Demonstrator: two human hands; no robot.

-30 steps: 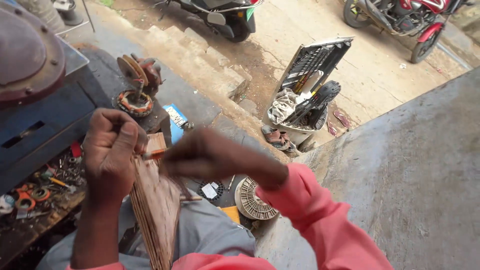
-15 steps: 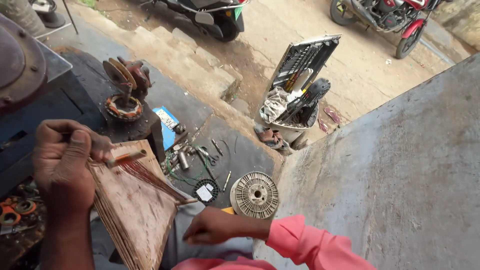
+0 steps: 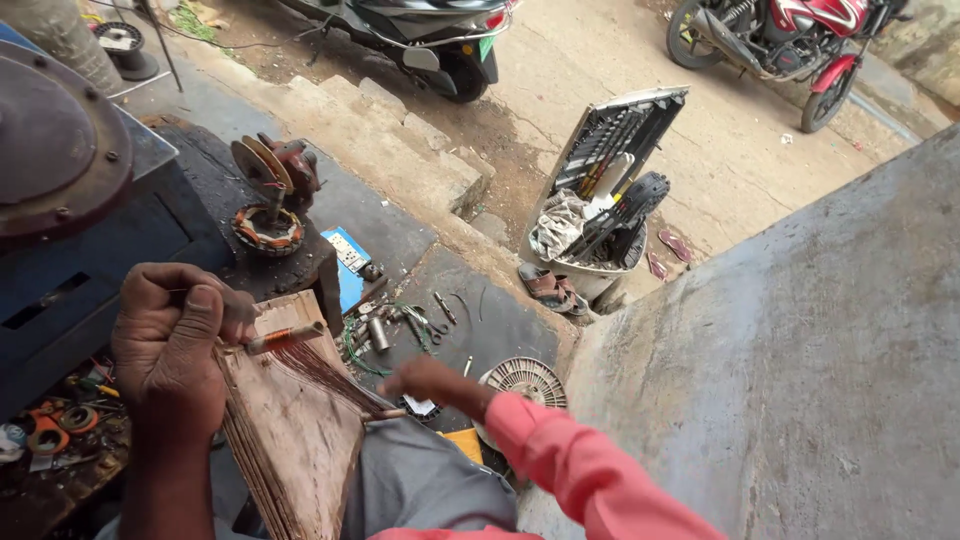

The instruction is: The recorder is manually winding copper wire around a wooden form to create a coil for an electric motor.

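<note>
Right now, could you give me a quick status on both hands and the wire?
Left hand gripping wooden board top. Right hand at copper wire lower end, blurred. Nothing between them.

Soft daylight fills the street ahead of me, flat and even, with no hard shadows or glare on the concrete. Under the blue machine [image 3: 60,290] beside me it turns dim. My right hand [image 3: 425,380] is smeared with motion blur; my left hand [image 3: 175,340] looks sharp. Straight lines bend toward the wide edges.
</note>
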